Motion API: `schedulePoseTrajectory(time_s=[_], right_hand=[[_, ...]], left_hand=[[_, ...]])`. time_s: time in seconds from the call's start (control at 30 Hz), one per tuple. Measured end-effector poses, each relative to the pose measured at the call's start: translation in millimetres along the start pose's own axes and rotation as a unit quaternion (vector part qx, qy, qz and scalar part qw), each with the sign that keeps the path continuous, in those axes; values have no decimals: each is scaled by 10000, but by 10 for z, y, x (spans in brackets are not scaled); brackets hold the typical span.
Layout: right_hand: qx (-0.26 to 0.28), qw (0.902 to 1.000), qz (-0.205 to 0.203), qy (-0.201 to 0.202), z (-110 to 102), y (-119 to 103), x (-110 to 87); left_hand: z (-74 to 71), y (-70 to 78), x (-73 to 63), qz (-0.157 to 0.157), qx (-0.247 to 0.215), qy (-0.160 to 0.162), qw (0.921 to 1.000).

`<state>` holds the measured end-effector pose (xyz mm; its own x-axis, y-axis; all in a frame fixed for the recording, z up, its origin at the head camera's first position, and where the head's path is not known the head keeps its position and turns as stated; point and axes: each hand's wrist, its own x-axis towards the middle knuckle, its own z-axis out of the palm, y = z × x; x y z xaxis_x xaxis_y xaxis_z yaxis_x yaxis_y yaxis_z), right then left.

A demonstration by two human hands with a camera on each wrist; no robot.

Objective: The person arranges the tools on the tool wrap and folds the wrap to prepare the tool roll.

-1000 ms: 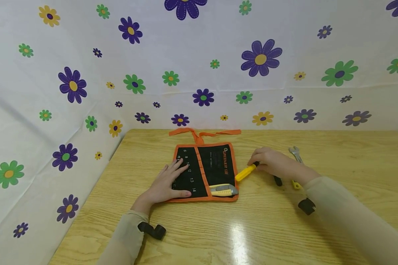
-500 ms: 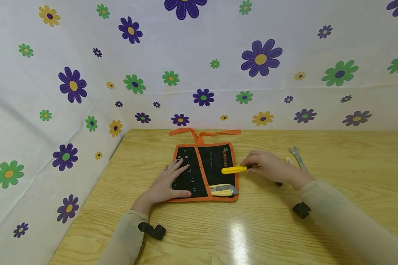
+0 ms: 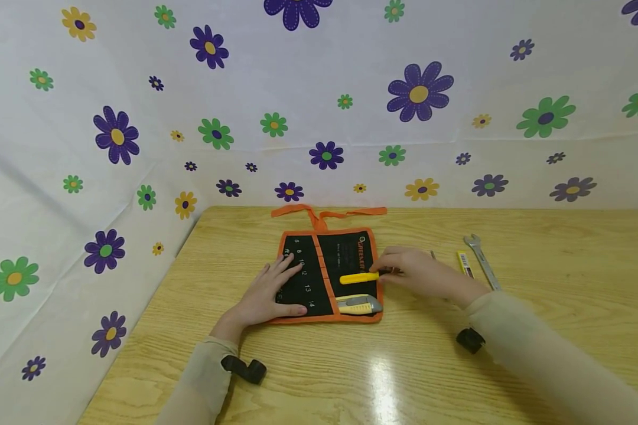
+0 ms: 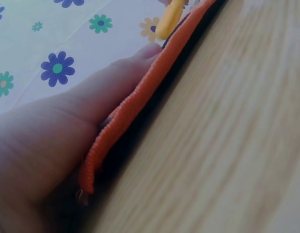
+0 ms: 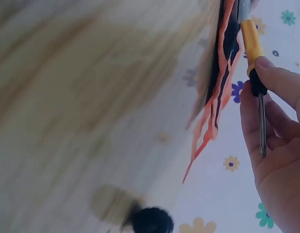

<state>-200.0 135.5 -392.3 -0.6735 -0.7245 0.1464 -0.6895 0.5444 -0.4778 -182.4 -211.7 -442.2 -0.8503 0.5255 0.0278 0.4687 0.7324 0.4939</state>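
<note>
A black tool pouch (image 3: 349, 255) with orange edging lies spread on the wooden table. My left hand (image 3: 270, 292) rests on its left half, fingers spread over the printed numbers. A yellow box cutter (image 3: 358, 304) sits partly in a pocket at the pouch's near right. Over the right half, my right hand (image 3: 417, 271) pinches a screwdriver (image 3: 359, 278) by the black collar below its yellow handle. In the right wrist view its metal shaft (image 5: 262, 127) points back toward the palm. The handle's butt faces the orange centre strip.
A combination wrench (image 3: 481, 260) lies to the right, its near end hidden by the sleeve. Beside it is a small yellow item (image 3: 465, 264). Orange ties (image 3: 319, 219) trail from the pouch's far edge. A flowered sheet (image 3: 298, 88) hangs behind the table.
My right hand has carried the screwdriver left over the pouch, turning its handle from slanted to nearly level. More of the wrench and the yellow item shows. The left hand has stayed still.
</note>
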Motion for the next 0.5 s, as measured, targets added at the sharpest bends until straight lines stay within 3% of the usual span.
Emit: schedulePoseTrajectory(time_s=[0.2, 0.5], right_hand=[[-139, 9992, -373, 66, 36, -42, 59], [-240, 9994, -141, 204, 33, -94, 146]], left_hand=[[-1, 7, -1, -23, 5, -26, 10000], [17, -36, 8, -17, -32, -14, 10000]])
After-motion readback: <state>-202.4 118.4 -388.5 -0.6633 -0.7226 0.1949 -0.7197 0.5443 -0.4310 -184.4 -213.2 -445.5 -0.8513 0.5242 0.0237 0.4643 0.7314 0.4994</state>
